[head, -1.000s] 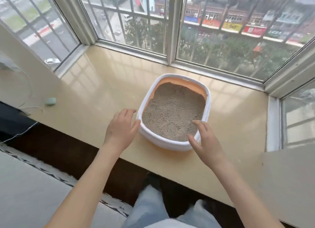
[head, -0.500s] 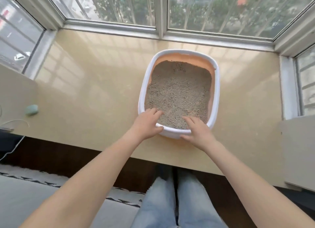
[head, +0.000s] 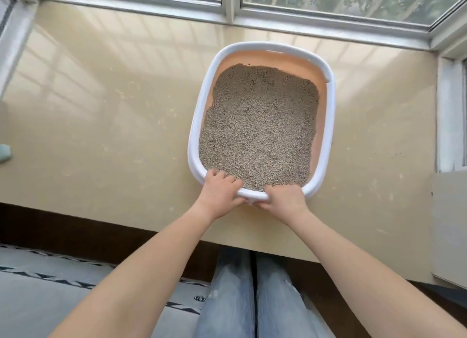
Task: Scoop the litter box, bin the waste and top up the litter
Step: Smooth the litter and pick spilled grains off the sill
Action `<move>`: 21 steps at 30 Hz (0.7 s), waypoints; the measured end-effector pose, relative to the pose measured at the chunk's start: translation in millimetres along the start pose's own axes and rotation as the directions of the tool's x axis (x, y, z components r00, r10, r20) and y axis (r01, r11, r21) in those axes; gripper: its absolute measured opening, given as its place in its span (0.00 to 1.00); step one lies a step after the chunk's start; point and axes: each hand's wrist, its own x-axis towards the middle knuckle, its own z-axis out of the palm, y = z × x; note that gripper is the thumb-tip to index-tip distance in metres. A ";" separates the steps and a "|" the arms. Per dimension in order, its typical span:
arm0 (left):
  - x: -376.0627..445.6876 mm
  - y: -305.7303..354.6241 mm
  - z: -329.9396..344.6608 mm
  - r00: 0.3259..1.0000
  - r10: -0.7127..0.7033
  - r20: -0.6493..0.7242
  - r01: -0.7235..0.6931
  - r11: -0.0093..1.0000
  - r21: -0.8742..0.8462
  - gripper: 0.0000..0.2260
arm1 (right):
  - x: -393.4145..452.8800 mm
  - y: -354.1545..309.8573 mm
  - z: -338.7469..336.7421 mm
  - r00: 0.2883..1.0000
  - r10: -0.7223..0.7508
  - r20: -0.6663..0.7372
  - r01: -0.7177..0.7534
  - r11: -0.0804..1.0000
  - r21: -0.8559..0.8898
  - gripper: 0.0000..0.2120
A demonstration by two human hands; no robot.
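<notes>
From the head camera, looking straight down, the litter box (head: 326, 125) sits on a glossy beige window ledge (head: 101, 135), its far end close to the window frame (head: 227, 11) and its near end a little back from the ledge's front edge. The box has a white rim and peach inner walls, and it is filled with grey-brown litter (head: 260, 125) that covers the floor of the box and leaves a strip of the far wall bare.

Both hands are on the near rim of the litter box. The left hand (head: 219, 190) grips the rim at the box's near-left corner, fingers curled over into the box so the knuckles lie against the litter's edge and the thumb tucked under the rim. The right hand (head: 284, 198) grips the rim just beside it, toward the middle of the near side, fingers curled over the top and thumb below. A short piece of white rim shows between the two hands.

Below the litter box, past the ledge's edge, are the person's legs in blue jeans (head: 250, 294), standing on a dark floor beside a pale patterned rug (head: 63, 294). Far to the left of the litter box, a small mint-green object (head: 4, 153) lies at the picture's edge.
</notes>
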 end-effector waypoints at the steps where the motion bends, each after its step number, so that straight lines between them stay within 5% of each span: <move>1: 0.5 0.1 0.3 1.000 0.002 -0.006 -0.002 1.000 -0.005 0.21 | 2.9 3.0 -2.0 0.999 -0.023 0.035 0.023 1.000 -0.005 0.23; 21: 85.4 -43.9 -47.2 0.998 0.030 0.052 -0.031 0.999 0.009 0.21 | 87.8 37.5 -50.4 0.999 -0.037 0.037 0.039 0.997 -0.064 0.27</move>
